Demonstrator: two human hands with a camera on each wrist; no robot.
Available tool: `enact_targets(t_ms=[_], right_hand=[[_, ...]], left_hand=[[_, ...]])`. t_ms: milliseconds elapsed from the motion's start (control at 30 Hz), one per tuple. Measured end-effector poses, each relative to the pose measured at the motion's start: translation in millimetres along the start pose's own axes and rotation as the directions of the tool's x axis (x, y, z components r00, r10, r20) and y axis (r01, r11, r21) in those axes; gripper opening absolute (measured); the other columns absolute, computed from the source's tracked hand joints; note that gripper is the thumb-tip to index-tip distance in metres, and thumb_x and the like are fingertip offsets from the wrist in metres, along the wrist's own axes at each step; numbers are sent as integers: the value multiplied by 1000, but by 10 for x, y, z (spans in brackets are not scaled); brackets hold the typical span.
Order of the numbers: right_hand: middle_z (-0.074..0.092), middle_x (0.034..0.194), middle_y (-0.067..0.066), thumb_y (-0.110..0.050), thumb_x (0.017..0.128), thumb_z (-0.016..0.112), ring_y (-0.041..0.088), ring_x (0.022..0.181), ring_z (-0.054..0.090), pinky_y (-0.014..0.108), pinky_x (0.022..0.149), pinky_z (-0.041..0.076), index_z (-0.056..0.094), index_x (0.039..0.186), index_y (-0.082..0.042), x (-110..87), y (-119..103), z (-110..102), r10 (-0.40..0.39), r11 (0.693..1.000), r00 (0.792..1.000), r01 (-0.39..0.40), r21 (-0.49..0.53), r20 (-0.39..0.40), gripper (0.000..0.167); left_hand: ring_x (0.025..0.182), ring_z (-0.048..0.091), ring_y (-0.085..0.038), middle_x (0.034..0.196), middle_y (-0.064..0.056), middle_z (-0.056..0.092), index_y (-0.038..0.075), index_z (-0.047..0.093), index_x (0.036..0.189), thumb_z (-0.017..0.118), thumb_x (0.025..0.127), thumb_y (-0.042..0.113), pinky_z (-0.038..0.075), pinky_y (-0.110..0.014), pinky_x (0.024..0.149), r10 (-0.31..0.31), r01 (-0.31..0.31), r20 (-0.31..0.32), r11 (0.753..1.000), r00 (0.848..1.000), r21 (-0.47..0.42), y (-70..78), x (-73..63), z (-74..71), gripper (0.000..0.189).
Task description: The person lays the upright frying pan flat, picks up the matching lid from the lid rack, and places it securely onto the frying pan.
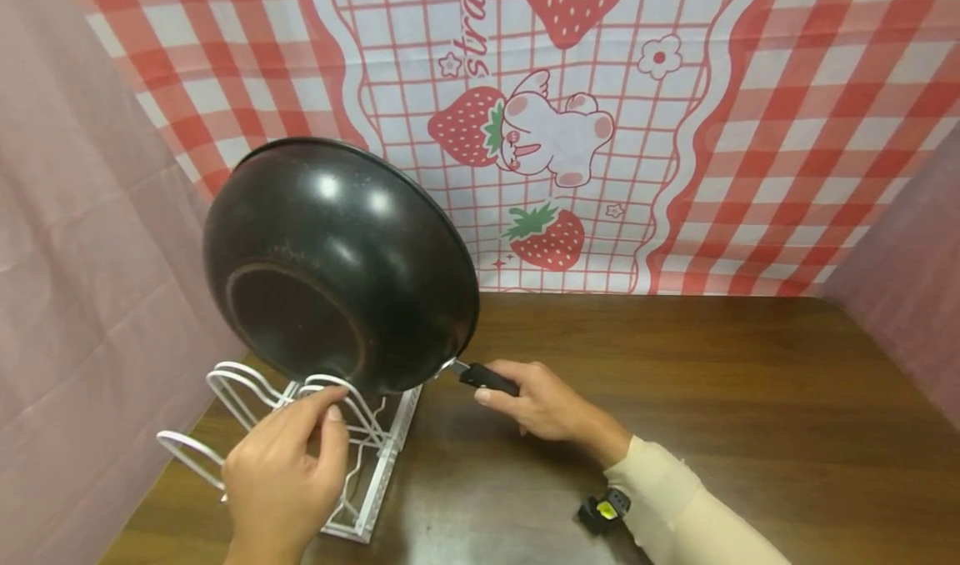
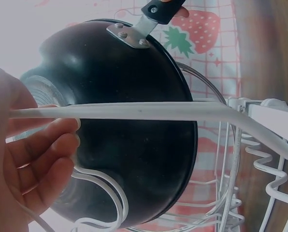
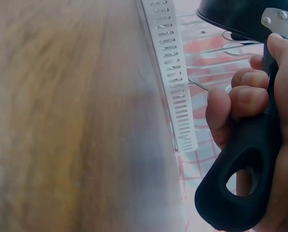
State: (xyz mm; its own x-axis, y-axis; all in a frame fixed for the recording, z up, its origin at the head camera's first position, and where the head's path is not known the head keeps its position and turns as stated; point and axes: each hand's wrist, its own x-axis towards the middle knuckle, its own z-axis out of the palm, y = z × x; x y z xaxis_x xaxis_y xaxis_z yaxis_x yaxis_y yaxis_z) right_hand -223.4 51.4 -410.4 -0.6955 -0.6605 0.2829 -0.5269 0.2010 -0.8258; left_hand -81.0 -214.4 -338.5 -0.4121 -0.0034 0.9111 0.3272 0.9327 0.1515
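Note:
A black wok [image 1: 397, 240] stands tilted on edge over the white wire rack [image 1: 380, 482], its round underside facing me and its handle pointing right. My right hand [image 1: 551, 402] grips the black handle [image 1: 489, 378]; in the right wrist view the fingers curl round that handle [image 3: 252, 133], with its holed end sticking out below. My left hand [image 1: 285, 465] pinches the top of a rack loop in front of the wok. Seen from the left wrist, this white wire [image 2: 149, 111] runs between thumb and fingers of the left hand [image 2: 42, 154], across the wok's underside.
The rack's slotted side rail [image 3: 173, 72] lies along the brown wooden table [image 1: 675, 398]. Further wire loops [image 1: 191, 448] rise at the left. A strawberry-print cloth [image 1: 660, 132] hangs behind, and a pink curtain [image 1: 90, 215] closes the left side. A curved grey rim [image 2: 204, 79] shows behind the wok.

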Motion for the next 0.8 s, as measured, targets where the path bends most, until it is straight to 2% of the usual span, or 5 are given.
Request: enact_targets(t_ms=[133,267,500,800], right_hand=[[64,77,8,-28,97,68,14,40,55,35,37,50,68,104,-19,4,-13,1,12,1000,1000,-12,15,3,12],[64,76,11,-29,98,67,13,39,55,36,36,50,68,107,-16,-7,12,-16,9,1000,1000,-10,17,10,16],[55,64,-2,-27,98,66,14,38,55,36,36,50,66,100,-18,-3,58,-15,-4,999,1000,4,43,1,10],[52,59,-2,-22,99,65,13,38,54,40,37,51,64,95,-13,-14,55,-25,35,991,999,-34,127,-6,11]], left_hand=[[66,70,-29,81,-5,75,10,77,92,51,85,19,48,-43,55,-7,7,0,1000,1000,4,0,-9,-11,29],[65,69,-29,81,-5,74,10,77,92,51,85,19,47,-43,55,-5,5,-3,1000,1000,1,10,-9,-6,29],[64,69,-28,80,-5,74,9,77,93,51,85,18,48,-43,54,11,-11,-10,1000,1000,-5,6,1,3,29],[56,64,-23,78,-3,74,9,78,89,51,85,16,48,-39,51,48,-48,-23,999,999,-24,-1,-2,-3,28]])
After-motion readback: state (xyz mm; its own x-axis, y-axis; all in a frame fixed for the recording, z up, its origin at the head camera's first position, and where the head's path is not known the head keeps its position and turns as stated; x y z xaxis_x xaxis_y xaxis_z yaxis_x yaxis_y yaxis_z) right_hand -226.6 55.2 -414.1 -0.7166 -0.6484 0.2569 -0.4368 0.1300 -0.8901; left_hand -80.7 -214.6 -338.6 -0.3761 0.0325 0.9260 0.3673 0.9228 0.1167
